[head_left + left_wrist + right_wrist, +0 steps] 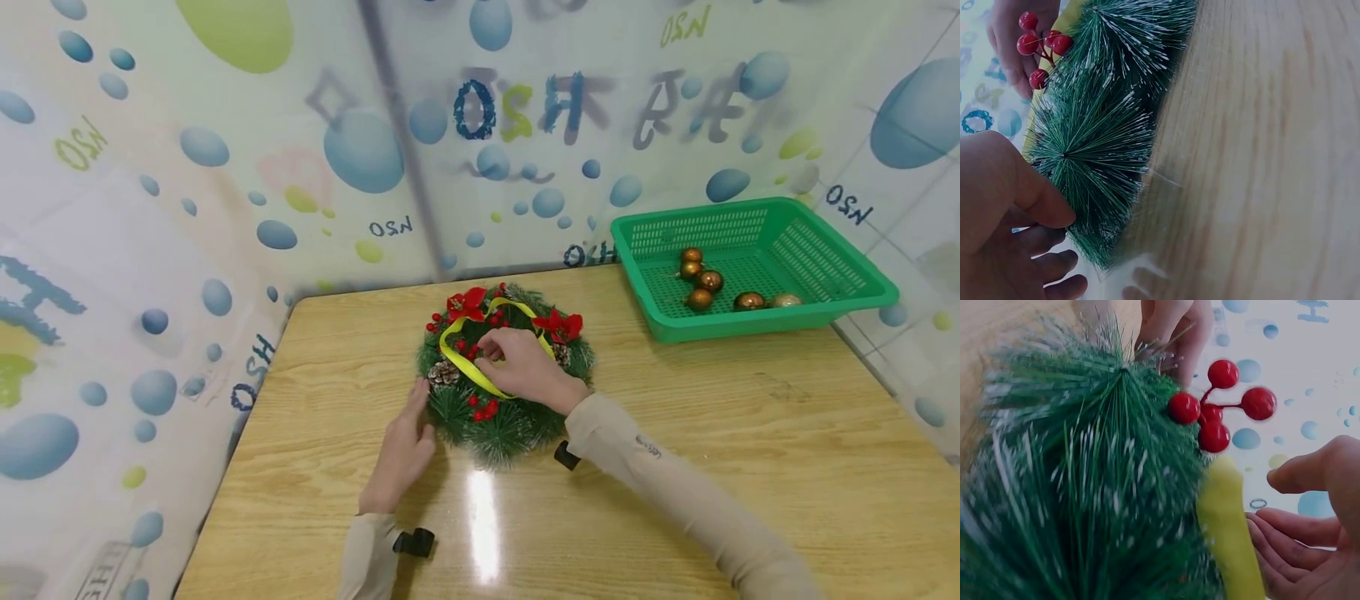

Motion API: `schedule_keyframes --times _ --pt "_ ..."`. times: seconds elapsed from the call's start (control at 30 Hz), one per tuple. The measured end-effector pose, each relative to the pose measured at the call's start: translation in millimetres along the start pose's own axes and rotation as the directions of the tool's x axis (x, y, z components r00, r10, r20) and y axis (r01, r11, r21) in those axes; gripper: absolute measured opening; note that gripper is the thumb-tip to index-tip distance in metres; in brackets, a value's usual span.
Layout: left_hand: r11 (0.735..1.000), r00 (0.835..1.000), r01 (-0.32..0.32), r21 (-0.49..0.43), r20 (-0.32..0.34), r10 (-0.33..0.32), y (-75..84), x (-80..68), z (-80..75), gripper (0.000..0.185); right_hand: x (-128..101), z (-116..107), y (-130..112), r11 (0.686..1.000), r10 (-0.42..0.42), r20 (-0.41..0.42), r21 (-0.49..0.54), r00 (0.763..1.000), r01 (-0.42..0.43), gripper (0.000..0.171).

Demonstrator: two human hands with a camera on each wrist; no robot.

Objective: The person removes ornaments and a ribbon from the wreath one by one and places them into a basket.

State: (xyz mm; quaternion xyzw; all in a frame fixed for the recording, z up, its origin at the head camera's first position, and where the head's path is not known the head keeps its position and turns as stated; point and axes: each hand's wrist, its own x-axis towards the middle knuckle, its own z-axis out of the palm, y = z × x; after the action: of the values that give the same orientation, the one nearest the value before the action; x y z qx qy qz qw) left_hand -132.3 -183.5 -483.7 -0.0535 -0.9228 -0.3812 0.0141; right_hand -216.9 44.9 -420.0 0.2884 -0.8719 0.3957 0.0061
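Note:
A green Christmas wreath [498,437] lies on the table, dressed with red poinsettias [467,304], red berries [1259,403] and pine cones [443,372]. A yellow ribbon [465,367] loops around its inner opening. My left hand [402,454] rests against the wreath's left edge, fingers fairly straight; in the left wrist view its thumb touches the needles. Over the wreath's middle, my right hand [525,367] has bent fingers and a gap between thumb and fingertips. Seen from the right wrist, its fingers [1297,528] are beside the ribbon, partly hidden by it; nothing shows in its grasp.
At the back right of the wooden table [300,467] stands a green plastic basket [750,323] holding several gold and bronze baubles [710,281]. A patterned curtain [300,167] hangs behind the table and along its left side.

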Motion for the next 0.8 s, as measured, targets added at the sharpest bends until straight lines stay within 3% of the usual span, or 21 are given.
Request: schedule_keyframes --times 0.4,0.8 --pt "1.0 1.0 -0.017 0.013 -0.008 0.017 0.3 -0.9 0.2 0.071 1.0 12.0 -5.8 0.999 0.033 0.088 0.009 0.996 -0.034 0.023" --pt "1.0 1.0 -0.016 0.016 -0.02 0.016 1.3 -1.3 1.1 0.071 2.2 17.3 -5.6 0.997 -0.075 -0.019 -0.018 0.997 0.074 0.007"
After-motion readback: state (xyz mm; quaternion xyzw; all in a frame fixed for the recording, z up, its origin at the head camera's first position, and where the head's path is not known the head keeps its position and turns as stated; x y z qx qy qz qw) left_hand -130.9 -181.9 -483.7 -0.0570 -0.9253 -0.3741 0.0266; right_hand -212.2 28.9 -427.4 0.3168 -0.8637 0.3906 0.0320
